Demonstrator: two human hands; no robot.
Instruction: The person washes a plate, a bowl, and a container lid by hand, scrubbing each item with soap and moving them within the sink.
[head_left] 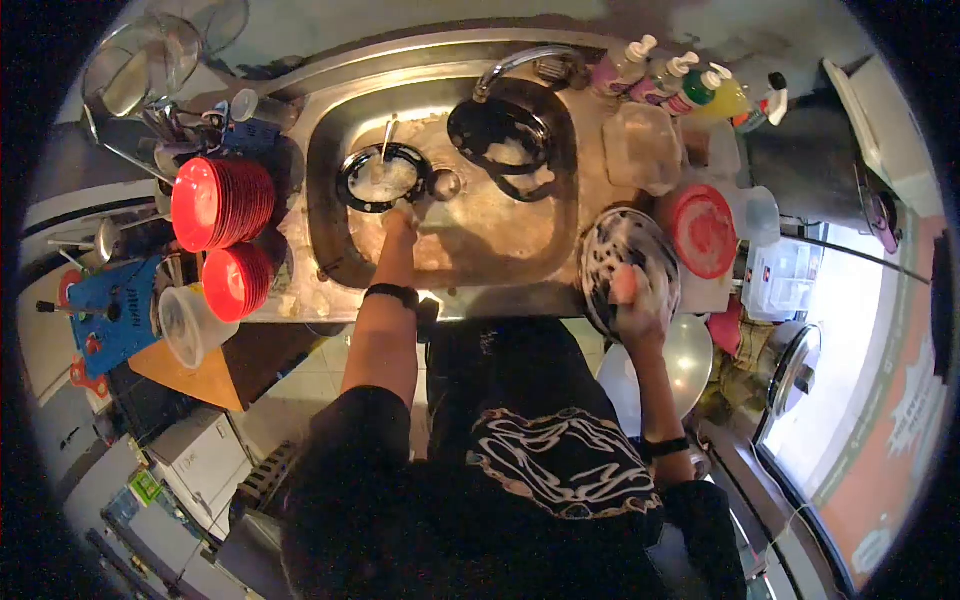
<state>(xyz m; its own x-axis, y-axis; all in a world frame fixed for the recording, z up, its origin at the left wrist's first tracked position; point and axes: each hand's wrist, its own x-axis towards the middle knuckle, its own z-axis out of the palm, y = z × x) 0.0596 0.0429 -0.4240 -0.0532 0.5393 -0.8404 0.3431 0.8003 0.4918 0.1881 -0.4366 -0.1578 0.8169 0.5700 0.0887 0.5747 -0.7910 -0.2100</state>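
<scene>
In the steel sink (480,260), my left hand (402,222) is low beside a black-rimmed oval dish (352,178) with suds in it; its fingers are too blurred to read. A utensil handle (389,135) stands up from that dish. Black dishes (465,125) with foam lie below the faucet (510,62). Over on the right, my right hand (640,305) is closed around a pinkish item (625,283), pressed to a soapy dark round dish (628,235) at the counter's edge.
Stacked red bowls (222,205) and a clear tub (192,325) stand left of the sink. To the right are a clear container (642,150), a red lid (704,230) and pump bottles (622,66). A large pale bowl (690,365) sits below the right counter edge.
</scene>
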